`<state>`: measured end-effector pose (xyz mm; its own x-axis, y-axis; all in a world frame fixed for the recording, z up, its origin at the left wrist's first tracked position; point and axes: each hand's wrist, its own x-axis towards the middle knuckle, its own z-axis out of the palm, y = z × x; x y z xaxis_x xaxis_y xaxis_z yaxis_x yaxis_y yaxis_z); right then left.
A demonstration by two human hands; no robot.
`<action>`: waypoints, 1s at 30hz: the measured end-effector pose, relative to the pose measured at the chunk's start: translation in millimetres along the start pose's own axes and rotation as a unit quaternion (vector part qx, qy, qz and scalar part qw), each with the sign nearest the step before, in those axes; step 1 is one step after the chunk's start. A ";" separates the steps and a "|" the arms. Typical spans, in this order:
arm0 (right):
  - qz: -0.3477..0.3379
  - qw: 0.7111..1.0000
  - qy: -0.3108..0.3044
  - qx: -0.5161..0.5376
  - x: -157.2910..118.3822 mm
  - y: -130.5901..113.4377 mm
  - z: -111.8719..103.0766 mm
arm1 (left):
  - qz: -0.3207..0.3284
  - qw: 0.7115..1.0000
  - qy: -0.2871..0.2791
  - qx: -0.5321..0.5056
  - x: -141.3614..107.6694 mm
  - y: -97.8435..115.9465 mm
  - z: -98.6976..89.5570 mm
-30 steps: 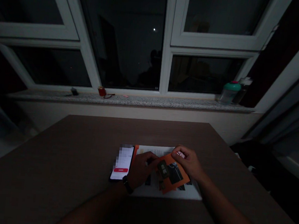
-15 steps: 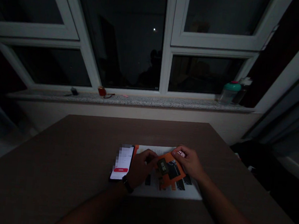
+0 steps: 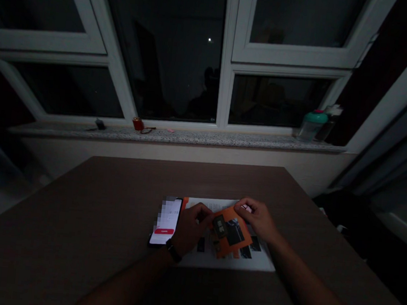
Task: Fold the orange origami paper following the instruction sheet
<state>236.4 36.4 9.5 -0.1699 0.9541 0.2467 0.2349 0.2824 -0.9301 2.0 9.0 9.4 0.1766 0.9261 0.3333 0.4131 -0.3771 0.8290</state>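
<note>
An orange printed card (image 3: 241,240) with dark pictures on it is held over a white printed sheet (image 3: 261,263) on the table. My left hand (image 3: 191,228), a dark band at its wrist, pinches the card's left corner. At the upper right edge, my right hand (image 3: 256,217) grips the same card between thumb and fingers. Left of the sheet lies a phone (image 3: 168,221) with its screen lit and a red button showing. The room is dim, so fine print cannot be read.
The brown table (image 3: 112,201) reaches toward a speckled stone windowsill (image 3: 198,136). On the sill stand a small red jar (image 3: 138,124), a little dark bottle (image 3: 100,124) and a clear bottle with a teal lid (image 3: 313,124). Curtains (image 3: 387,146) hang at the right.
The card has tilted slightly, its lower left part shifting a little to the left. Both hands keep their hold in nearly the same place.
</note>
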 end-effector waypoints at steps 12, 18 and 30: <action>0.008 1.000 -0.006 0.003 2.1 3.1 -1.2 | -0.006 1.000 0.002 0.005 -0.2 -1.1 0.3; 0.027 0.999 0.010 0.029 4.0 9.3 -1.6 | -0.018 1.000 0.010 -0.004 0.8 0.9 0.0; 0.041 0.999 0.020 -0.013 3.8 4.8 1.1 | -0.028 0.999 -0.012 0.039 3.2 4.3 -2.2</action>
<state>235.8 41.2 5.7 -0.1113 0.9771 0.1811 0.2714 0.2052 -0.9403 2.4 10.4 15.0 0.1718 0.9457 0.2760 0.4914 -0.3251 0.8080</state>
